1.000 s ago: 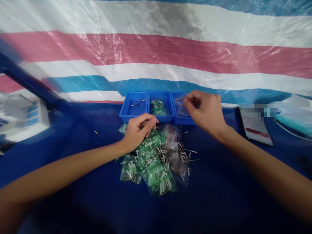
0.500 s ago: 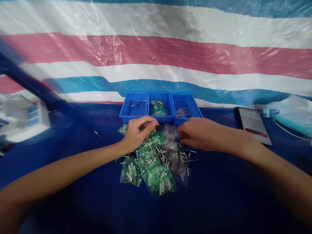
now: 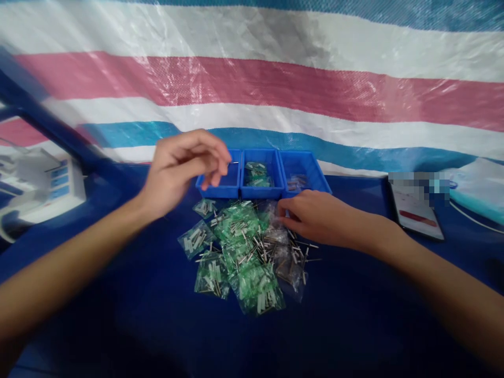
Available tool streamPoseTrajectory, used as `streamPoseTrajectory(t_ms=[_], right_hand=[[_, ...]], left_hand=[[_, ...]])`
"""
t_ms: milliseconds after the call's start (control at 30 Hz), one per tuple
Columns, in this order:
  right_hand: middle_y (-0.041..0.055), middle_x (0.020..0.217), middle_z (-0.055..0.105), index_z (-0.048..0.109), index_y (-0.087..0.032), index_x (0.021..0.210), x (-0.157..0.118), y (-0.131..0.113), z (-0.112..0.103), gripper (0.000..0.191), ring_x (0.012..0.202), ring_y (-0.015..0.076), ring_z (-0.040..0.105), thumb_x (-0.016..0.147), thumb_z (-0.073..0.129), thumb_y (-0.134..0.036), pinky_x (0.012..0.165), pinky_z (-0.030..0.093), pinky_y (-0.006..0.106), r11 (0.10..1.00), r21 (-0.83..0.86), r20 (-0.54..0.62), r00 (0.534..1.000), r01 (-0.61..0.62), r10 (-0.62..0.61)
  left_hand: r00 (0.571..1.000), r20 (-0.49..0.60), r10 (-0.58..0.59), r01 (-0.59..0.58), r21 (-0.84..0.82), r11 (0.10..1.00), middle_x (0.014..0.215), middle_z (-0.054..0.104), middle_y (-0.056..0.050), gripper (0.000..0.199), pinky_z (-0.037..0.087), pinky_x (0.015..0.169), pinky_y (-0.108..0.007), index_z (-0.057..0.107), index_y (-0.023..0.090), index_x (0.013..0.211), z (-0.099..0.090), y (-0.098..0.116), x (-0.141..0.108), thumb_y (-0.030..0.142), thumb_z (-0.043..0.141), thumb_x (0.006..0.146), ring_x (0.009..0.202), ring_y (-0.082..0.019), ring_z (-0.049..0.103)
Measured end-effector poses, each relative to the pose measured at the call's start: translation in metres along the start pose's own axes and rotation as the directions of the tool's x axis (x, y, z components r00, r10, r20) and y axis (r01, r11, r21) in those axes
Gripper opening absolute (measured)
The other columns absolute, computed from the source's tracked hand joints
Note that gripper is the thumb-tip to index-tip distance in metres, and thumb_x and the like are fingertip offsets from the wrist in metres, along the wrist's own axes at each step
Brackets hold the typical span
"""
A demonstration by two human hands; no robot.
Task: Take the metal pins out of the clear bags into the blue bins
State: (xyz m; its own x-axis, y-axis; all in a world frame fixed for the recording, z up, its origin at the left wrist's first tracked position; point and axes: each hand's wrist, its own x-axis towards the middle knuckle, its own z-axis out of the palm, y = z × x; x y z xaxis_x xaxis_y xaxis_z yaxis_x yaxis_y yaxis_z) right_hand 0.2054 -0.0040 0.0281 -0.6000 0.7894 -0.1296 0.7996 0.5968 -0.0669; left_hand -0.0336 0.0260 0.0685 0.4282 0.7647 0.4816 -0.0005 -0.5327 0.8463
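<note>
Left hand (image 3: 185,165), fingers pinched together on something too blurred to identify, raised over the left blue bin (image 3: 220,181); right hand (image 3: 315,218), loosely curled, resting on the bag pile (image 3: 244,252) below the bins.

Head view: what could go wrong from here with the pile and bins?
1. Left hand is raised over the left bin, fingers pinched; whatever it holds could fall outside the bin.
2. Right hand rests on the pile of bags and loose pins; pins could scatter or prick.
</note>
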Motion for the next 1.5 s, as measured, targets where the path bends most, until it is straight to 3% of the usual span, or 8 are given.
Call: streamPoseTrajectory(t_ms=[133,233,367,467,667,833,967,1500], right_hand=[[0.0049,0.07,0.067,0.064,-0.018,0.085,0.0,-0.004,0.002,0.02,0.06,0.0179,0.059,0.09,0.047,-0.027,0.051,0.025,0.028,0.999,0.03,-0.022,1.0,0.018,-0.017],[0.0044,0.068,0.066,0.064,-0.018,0.085,0.0,-0.009,0.006,0.019,0.058,0.0167,0.057,0.089,0.049,-0.028,0.05,0.026,0.027,0.997,0.063,-0.032,0.998,0.052,-0.05],[0.0041,0.067,0.065,0.065,-0.018,0.084,0.002,-0.012,0.008,0.018,0.059,0.0166,0.057,0.088,0.052,-0.029,0.051,0.027,0.028,0.99,0.114,-0.088,0.994,0.08,-0.07],[0.0035,0.064,0.065,0.065,-0.018,0.086,0.003,-0.013,0.001,0.017,0.059,0.0161,0.056,0.088,0.052,-0.027,0.053,0.03,0.028,0.983,0.179,-0.145,0.989,0.03,-0.004],[0.001,0.064,0.064,0.064,-0.017,0.08,0.006,-0.016,-0.007,0.015,0.057,0.0127,0.054,0.086,0.053,-0.024,0.058,0.036,0.026,0.933,0.359,-0.374,0.918,0.01,0.134],[-0.0008,0.061,0.061,0.062,-0.017,0.076,0.014,-0.017,0.015,0.017,0.053,0.01,0.05,0.086,0.051,-0.023,0.054,0.036,0.024,0.854,0.499,-0.602,0.768,0.148,0.219],[-0.0001,0.065,0.061,0.062,-0.017,0.082,0.018,-0.016,0.035,0.018,0.054,0.0096,0.051,0.089,0.047,-0.023,0.052,0.038,0.024,0.792,0.54,-0.723,0.639,0.286,0.262],[-0.0013,0.063,0.06,0.063,-0.018,0.083,0.026,-0.012,0.06,0.016,0.053,0.0103,0.051,0.088,0.049,-0.024,0.052,0.041,0.024,0.758,0.545,-0.721,0.662,0.358,0.206]], left_hand=[[0.931,0.31,-0.193,-0.119,0.758,0.642,0.079,0.068,-0.001,0.017,0.039,0.048,-0.02,0.068,0.022,0.086,-0.064,-0.009,-0.023,0.026,0.058,0.073,0.054,-0.012,0.057],[0.895,0.337,-0.291,-0.211,0.896,0.39,0.076,0.067,-0.005,0.036,0.037,0.046,-0.023,0.068,0.021,0.092,-0.109,-0.038,-0.058,0.047,0.065,0.068,0.055,-0.016,0.056],[0.888,0.283,-0.362,-0.171,0.935,0.311,0.079,0.064,-0.007,0.041,0.04,0.053,-0.022,0.065,0.017,0.095,-0.131,-0.061,-0.092,0.052,0.045,0.085,0.061,-0.015,0.058],[0.858,0.247,-0.45,-0.104,0.942,0.319,0.07,0.058,-0.004,0.031,0.035,0.049,-0.022,0.058,0.018,0.073,-0.119,-0.059,-0.098,0.033,0.037,0.091,0.051,-0.012,0.053],[0.961,0.156,-0.228,-0.061,0.925,0.375,0.069,0.062,-0.001,0.023,0.035,0.048,-0.024,0.056,0.02,0.08,-0.065,-0.043,-0.093,0.031,0.04,0.091,0.05,-0.014,0.053],[0.974,0.221,0.056,-0.199,0.703,0.683,0.082,0.069,-0.002,0.015,0.05,0.066,-0.023,0.062,0.021,0.094,-0.005,-0.028,-0.073,0.025,0.048,0.093,0.072,-0.014,0.065],[0.966,0.167,0.199,-0.26,0.605,0.752,0.082,0.07,-0.004,0.012,0.053,0.068,-0.026,0.065,0.019,0.092,0.029,-0.037,-0.046,0.019,0.053,0.091,0.073,-0.014,0.065],[0.972,0.024,0.235,-0.221,0.446,0.867,0.064,0.063,0.002,0.006,0.046,0.049,-0.019,0.061,0.018,0.091,0.047,-0.075,-0.036,0.022,0.058,0.088,0.051,-0.008,0.056]])
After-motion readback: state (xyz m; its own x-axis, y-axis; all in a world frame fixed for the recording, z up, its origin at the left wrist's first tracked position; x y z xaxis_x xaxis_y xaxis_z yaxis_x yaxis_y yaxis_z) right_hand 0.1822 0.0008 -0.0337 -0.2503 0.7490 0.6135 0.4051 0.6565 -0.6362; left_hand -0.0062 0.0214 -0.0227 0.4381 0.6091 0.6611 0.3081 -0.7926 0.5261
